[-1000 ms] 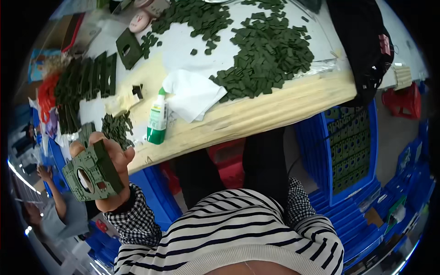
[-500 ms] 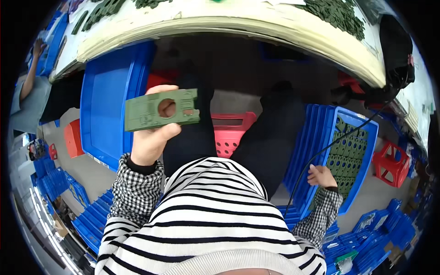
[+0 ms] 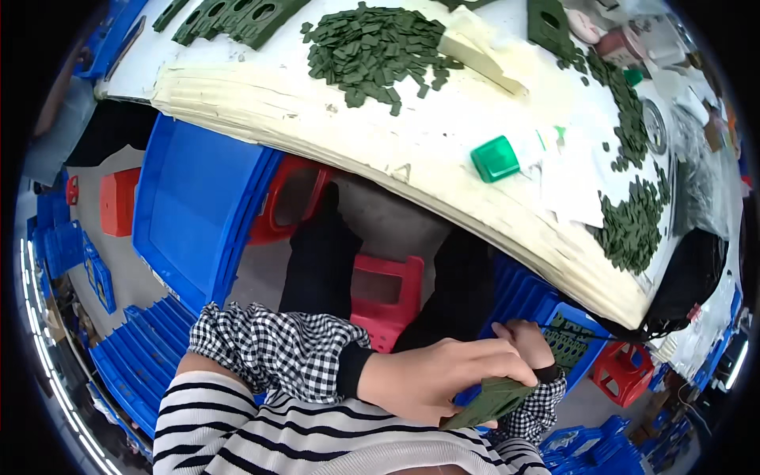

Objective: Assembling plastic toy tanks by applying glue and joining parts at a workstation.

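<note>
In my left hand [image 3: 443, 380] is a green moulded plastic toy-tank hull [image 3: 487, 402], gripped by its edges and tilted low in front of my striped shirt. Its round hole, plain half a second ago, hardly shows at this angle. My right hand [image 3: 526, 344] is beside a blue crate [image 3: 590, 324] of rows of similar green hulls [image 3: 566, 344]. Its fingers are curled and partly hidden. A thin black cable [image 3: 586, 334] meets that hand, but whether it is gripped cannot be made out.
On the white worktable [image 3: 261, 87] lie a heap of small green pieces [image 3: 376, 47], a green translucent box [image 3: 495, 159] and another green heap [image 3: 632, 226]. An upright blue crate [image 3: 190, 206] stands at left. A red stool [image 3: 388, 297] is between my legs.
My left hand has swung from the left across my body to the right, tilting the hull. The view has turned and shows more of the tabletop. My right hand stays near the crate.
</note>
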Motion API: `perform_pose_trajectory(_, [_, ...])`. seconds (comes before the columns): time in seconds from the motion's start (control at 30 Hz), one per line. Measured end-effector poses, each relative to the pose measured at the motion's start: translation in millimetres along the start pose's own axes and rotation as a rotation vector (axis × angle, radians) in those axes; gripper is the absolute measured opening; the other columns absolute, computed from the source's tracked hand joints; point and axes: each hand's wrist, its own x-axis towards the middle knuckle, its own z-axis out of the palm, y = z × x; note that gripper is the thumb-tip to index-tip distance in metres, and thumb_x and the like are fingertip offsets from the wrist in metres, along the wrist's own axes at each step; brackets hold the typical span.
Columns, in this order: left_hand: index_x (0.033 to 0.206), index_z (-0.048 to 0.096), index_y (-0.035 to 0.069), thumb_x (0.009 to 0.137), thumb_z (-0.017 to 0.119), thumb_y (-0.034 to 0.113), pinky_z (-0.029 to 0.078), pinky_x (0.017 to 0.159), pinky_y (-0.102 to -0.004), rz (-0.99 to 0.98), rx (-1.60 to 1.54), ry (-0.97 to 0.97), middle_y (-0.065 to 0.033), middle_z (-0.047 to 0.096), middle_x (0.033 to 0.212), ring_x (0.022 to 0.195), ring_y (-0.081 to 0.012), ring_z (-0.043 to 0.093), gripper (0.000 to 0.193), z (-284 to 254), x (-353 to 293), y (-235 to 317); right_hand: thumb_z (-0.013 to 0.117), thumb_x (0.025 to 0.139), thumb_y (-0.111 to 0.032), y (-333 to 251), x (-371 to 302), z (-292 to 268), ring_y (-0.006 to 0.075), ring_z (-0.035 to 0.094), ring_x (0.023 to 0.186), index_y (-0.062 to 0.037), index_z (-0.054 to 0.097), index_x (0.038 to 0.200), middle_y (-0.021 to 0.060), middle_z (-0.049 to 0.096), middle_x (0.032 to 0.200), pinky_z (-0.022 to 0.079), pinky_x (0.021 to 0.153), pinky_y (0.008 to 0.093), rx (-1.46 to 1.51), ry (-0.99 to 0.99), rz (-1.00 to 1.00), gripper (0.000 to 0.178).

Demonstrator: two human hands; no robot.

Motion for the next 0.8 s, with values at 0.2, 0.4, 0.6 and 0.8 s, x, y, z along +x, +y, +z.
perform_pose_trajectory(0.2, [0.138, 0.045, 0.002, 0.088, 0.070, 0.013, 0.051, 0.086, -0.0332, 0.049, -0.057, 0.186, -0.0168, 0.055, 0.123, 0.107, -0.0281, 0.059, 0.056, -9, -38, -28, 0.062, 0.091, -0.036, -30, 18, -9, 0.0434, 0.064, 0.072, -0.0001, 0.065, 0.074, 0.0240, 0.065, 0.071, 0.053, 0.067, 0.0510, -0.485, -0.011, -0.147, 0.040])
perform_pose_trajectory(0.4, [0.135, 0.045, -0.002, 0.088, 0.070, 0.007, 0.049, 0.092, -0.0300, 0.303, -0.308, 0.446, -0.0163, 0.055, 0.123, 0.111, -0.0245, 0.059, 0.054, 27, -106, -62, 0.061, 0.092, -0.034, -79, 139, 23, 0.0400, 0.066, 0.076, 0.0004, 0.066, 0.083, 0.0219, 0.067, 0.075, 0.053, 0.073, 0.0489, -0.661, -0.248, -0.175, 0.036])
perform_pose_trajectory(0.6, [0.127, 0.051, 0.003, 0.078, 0.076, 0.003, 0.047, 0.092, -0.0311, 0.433, -0.513, 0.827, -0.0101, 0.058, 0.119, 0.107, -0.0187, 0.059, 0.055, 44, -133, -87, 0.062, 0.092, -0.030, -38, 302, 119, 0.0372, 0.067, 0.085, -0.0009, 0.067, 0.092, 0.0197, 0.068, 0.084, 0.052, 0.078, 0.0443, -0.532, -0.107, -0.252, 0.030])
perform_pose_trajectory(0.8, [0.130, 0.046, 0.002, 0.078, 0.076, -0.001, 0.047, 0.094, -0.0305, 0.326, -0.566, 1.142, -0.0106, 0.055, 0.124, 0.110, -0.0175, 0.058, 0.060, 29, -131, -95, 0.060, 0.092, -0.038, 52, 428, 188, 0.0347, 0.064, 0.105, -0.0070, 0.070, 0.105, 0.0176, 0.069, 0.106, 0.050, 0.092, 0.0436, -0.616, -0.103, 0.024, 0.035])
